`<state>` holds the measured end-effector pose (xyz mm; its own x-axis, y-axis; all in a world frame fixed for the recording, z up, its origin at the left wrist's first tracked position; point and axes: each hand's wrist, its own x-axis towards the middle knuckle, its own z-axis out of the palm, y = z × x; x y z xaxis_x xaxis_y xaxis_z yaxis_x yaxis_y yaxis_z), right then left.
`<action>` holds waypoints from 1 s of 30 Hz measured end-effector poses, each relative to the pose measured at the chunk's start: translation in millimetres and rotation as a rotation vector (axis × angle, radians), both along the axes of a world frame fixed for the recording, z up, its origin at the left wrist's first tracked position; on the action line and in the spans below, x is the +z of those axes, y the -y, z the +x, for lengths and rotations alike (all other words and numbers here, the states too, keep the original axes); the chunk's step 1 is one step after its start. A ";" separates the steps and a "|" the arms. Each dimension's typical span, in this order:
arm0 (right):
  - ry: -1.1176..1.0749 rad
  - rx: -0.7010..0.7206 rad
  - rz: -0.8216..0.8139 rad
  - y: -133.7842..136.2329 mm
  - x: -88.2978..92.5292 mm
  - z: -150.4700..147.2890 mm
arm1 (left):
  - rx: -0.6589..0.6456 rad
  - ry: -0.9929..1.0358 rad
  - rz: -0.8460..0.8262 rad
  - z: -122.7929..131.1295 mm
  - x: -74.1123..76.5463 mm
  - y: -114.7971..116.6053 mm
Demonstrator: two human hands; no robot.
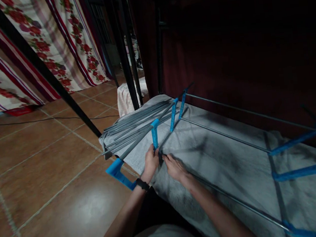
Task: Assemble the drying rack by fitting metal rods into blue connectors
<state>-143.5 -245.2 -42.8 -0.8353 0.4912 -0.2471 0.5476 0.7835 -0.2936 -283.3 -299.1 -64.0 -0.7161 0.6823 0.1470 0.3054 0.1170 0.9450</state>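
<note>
My left hand [150, 162] is closed around the base of an upright blue plastic connector [155, 133]. My right hand [174, 167] pinches the end of a thin grey metal rod [238, 202] right beside that connector; the rod runs off to the lower right to another blue connector [300, 231]. Both hands rest over a grey cloth [229, 163] spread on the floor. Two more blue connectors [173, 114] stand just behind, each joined to a long rod [223, 135] that reaches blue side pieces [297, 140] at the right.
A bundle of loose grey rods [136, 126] lies on the cloth's far left corner. A blue connector [118, 171] sits on the brown tiled floor [40, 174]. Black frame legs [125, 54], a floral curtain [55, 42] and a dark red cover [237, 43] stand behind.
</note>
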 end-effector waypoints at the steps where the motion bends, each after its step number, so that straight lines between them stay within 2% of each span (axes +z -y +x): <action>1: -0.005 0.020 -0.004 -0.6 0.0 0.8 | 0.008 0.014 0.015 -4.2 0.5 -0.7; 4: -0.033 0.033 -0.024 -3.7 0.3 4.5 | 0.028 0.029 0.035 -12.6 3.2 -1.2; 9: -0.105 -0.034 -0.093 -10.9 2.2 5.8 | -0.003 0.046 0.023 -15.1 9.3 1.2; 16: -0.084 -0.080 -0.125 -12.8 3.3 3.0 | -0.034 0.023 -0.086 -14.8 15.3 7.1; 24: -0.106 -0.075 -0.128 -11.2 4.1 5.4 | -0.074 0.046 -0.071 -19.2 12.4 9.1; 30: -0.102 -0.089 -0.139 -11.2 3.5 9.2 | -0.053 0.061 -0.101 -10.8 12.1 13.1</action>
